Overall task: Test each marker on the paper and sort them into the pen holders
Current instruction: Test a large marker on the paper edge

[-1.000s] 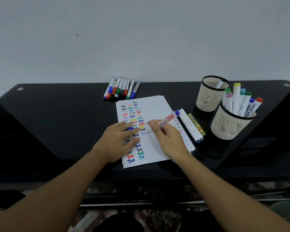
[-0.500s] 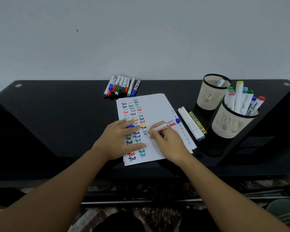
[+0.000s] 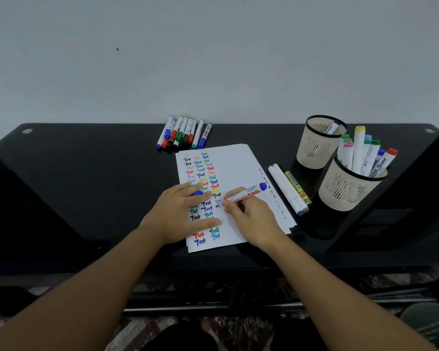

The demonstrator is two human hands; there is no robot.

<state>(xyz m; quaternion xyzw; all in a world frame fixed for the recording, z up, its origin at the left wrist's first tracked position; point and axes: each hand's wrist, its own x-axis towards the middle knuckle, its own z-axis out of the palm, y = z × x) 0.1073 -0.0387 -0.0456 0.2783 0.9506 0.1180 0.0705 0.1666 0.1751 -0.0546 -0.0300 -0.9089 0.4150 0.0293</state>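
Markers point(image 3: 360, 153) fill near holder point(image 3: 345, 188), far holder point(image 3: 314, 145) holds one

The marker point(image 3: 246, 193) tip is hidden behind the right hand's point(image 3: 251, 219) fingers, so contact with the paper point(image 3: 233, 165) cannot be told. The left hand point(image 3: 180, 214) covers several written words and most of a blue cap point(image 3: 197, 193). The far holder point(image 3: 319, 143) hides all but one marker's end. Both arms are cut off by the bottom edge.
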